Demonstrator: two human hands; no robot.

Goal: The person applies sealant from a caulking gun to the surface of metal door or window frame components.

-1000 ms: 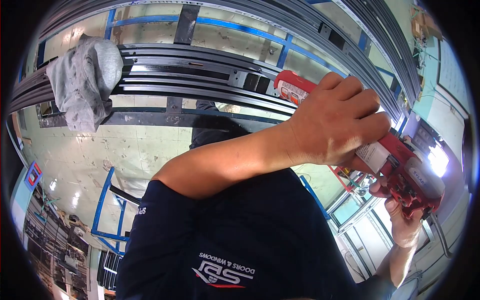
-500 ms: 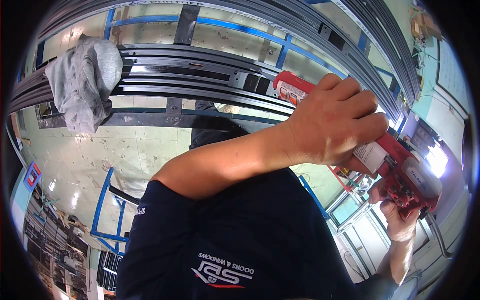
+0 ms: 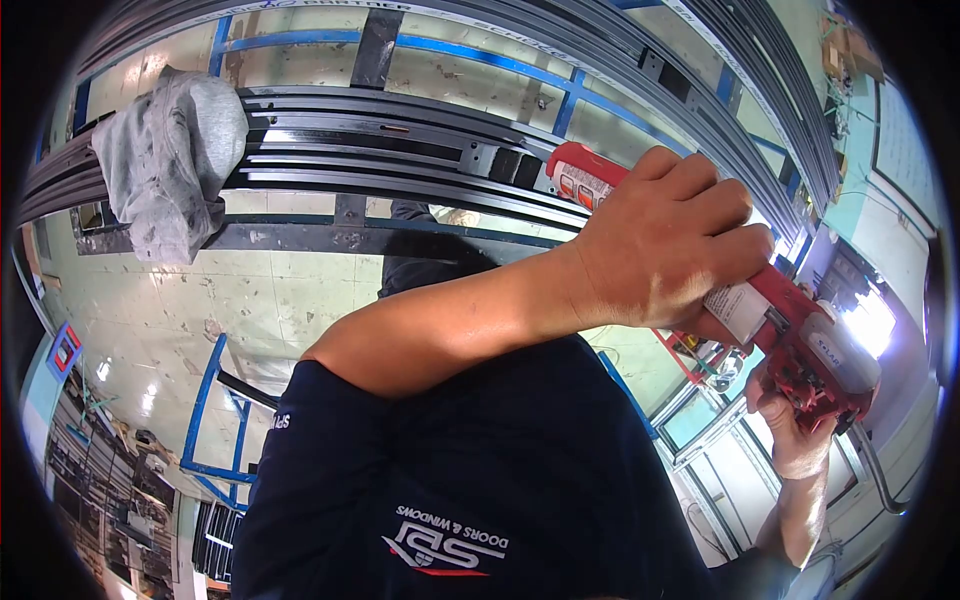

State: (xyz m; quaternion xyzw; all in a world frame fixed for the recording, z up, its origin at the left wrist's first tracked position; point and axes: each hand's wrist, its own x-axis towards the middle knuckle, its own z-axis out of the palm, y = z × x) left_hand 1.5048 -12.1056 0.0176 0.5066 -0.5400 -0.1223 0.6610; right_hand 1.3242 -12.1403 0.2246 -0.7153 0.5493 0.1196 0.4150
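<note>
A red caulking gun (image 3: 836,352) with a rod bent at its rear end slants across the right side of the view. In it lies a red and white sealant cartridge (image 3: 580,172), its front end pointing up and left over dark aluminium profiles (image 3: 380,150). My left hand (image 3: 680,225) reaches across my body, its fingers wrapped round the cartridge and the gun's barrel. Lower right, my right hand (image 3: 795,430) is closed on the gun's handle and trigger, partly hidden behind the gun body. The cartridge's tip does not show clearly.
A grey cloth (image 3: 170,165) drapes over the profiles at the left. More long profiles (image 3: 560,45) lie at the top on a blue frame (image 3: 470,62). A blue metal stand (image 3: 200,420) stands lower left. Glazed frames (image 3: 700,425) lean at the lower right.
The rear of the caulking gun and my right hand have shifted very slightly up and left. My left hand keeps its hold and the cloth and profiles stay put.
</note>
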